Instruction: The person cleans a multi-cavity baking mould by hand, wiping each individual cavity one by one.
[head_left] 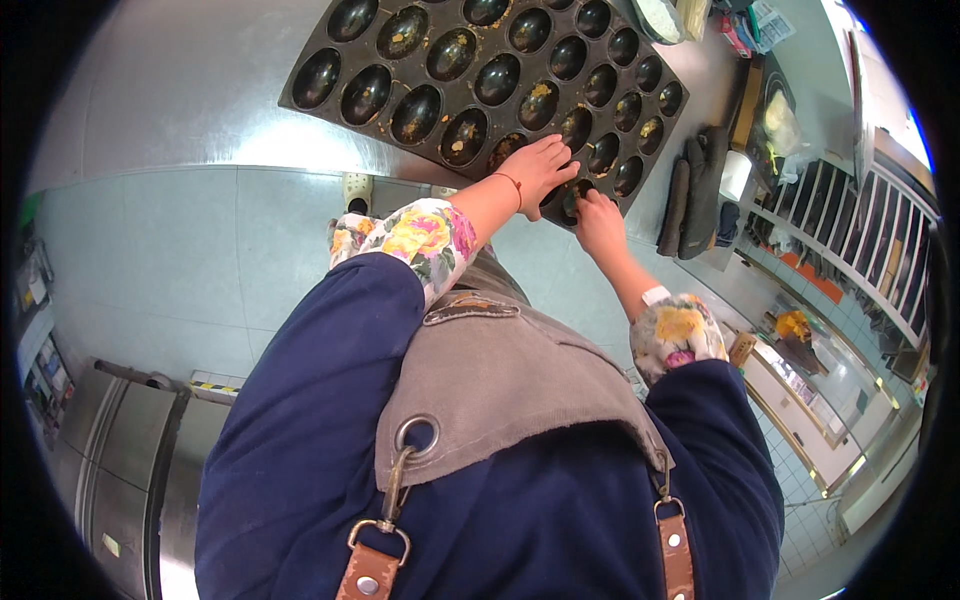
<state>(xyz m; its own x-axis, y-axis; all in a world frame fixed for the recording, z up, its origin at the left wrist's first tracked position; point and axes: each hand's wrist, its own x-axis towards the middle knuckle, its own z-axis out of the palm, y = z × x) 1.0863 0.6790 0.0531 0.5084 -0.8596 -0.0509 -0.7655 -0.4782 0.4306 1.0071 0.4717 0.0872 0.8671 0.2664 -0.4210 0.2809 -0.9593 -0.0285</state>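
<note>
Most cups of dark baking mould tray (420,45) emptied, crumbs remaining; left hand (540,165) flat on near-right corner, right hand (598,218) pinching into last cup, contents hidden.

Glossy dark metal baking tray (420,40)

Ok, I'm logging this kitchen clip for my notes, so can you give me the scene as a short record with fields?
Setting: steel counter above a tiled floor
Main item: dark baking tray with oval wells, some holding yellow crumbs
Left hand: resting on the tray's near edge
Right hand: fingers at a well on the same edge
Nearby: dark oven mitts right of the tray
Clothing: floral sleeves, navy top, grey apron
</note>
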